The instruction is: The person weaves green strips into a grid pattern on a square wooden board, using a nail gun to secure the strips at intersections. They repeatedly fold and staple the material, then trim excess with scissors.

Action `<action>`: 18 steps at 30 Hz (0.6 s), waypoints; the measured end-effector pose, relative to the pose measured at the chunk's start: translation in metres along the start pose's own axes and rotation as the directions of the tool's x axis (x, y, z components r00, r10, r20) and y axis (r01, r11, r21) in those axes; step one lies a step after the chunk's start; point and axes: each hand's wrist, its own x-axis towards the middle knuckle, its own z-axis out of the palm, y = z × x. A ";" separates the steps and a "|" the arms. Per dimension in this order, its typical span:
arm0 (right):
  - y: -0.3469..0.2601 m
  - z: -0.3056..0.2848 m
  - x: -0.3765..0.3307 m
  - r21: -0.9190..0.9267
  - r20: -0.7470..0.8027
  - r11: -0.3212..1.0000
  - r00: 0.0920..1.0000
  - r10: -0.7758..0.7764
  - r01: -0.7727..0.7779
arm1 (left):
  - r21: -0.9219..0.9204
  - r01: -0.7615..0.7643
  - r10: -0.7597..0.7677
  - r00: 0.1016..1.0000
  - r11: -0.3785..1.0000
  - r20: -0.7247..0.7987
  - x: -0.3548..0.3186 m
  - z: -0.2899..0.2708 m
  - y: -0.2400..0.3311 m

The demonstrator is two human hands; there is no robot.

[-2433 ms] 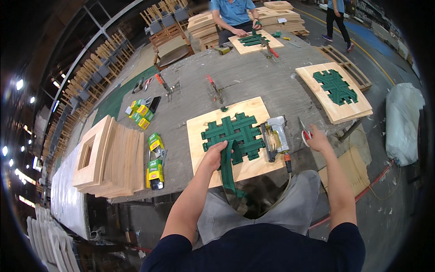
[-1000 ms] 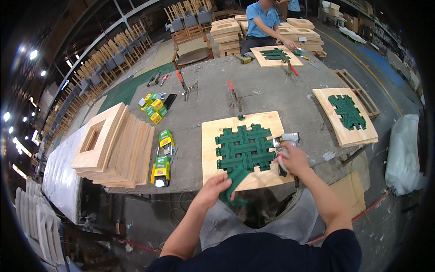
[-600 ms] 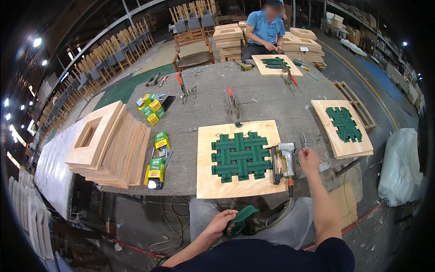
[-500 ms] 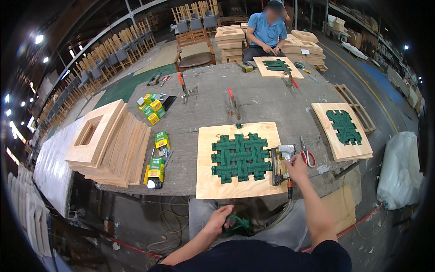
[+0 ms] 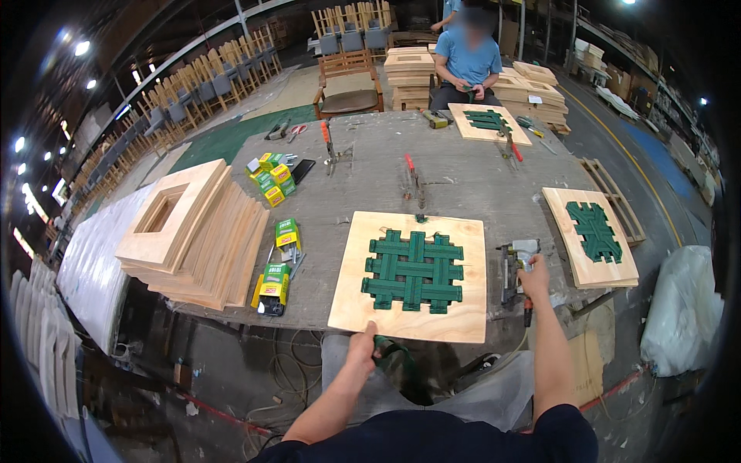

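Observation:
A square wooden panel [image 5: 351,297] lies on the table in front of me, woven green webbing straps [image 5: 413,270] crossing its middle. My left hand [image 5: 363,345] is closed at the panel's near edge, left of centre. From it a loose green webbing strap [image 5: 397,363] hangs over my lap; the fingertips are partly hidden. To the right of the panel, my right hand [image 5: 534,278] is wrapped round a pneumatic staple gun [image 5: 509,272], whose hose runs down toward my lap. The gun is off the panel, at the tabletop beside it.
Stacked wooden frames [image 5: 197,255] stand at left, with yellow-green staple boxes [image 5: 272,287] beside them. A second webbed panel [image 5: 559,239] lies at right. Clamps [image 5: 415,181] sit along the table. Opposite, a co-worker [image 5: 471,65] holds green strap behind another webbed panel [image 5: 467,127].
My right hand has moved the staple gun rightward, away from the webbing and off the panel. My left hand has risen from my lap to the panel's near edge, and the panel has turned slightly.

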 end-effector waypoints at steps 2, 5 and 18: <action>0.007 -0.013 0.013 -0.036 -0.008 0.999 0.999 -0.039 0.039 | 0.073 0.071 -0.081 0.987 0.995 0.137 0.005 -0.014 0.016; 0.007 -0.010 0.012 -0.130 0.036 0.991 0.999 -0.023 0.028 | 0.242 0.082 -0.137 0.966 0.967 0.218 -0.012 -0.020 0.029; -0.142 0.003 -0.175 0.788 0.464 0.616 0.635 -0.617 0.023 | -0.261 -0.585 0.635 0.643 0.768 0.428 -0.141 0.082 0.106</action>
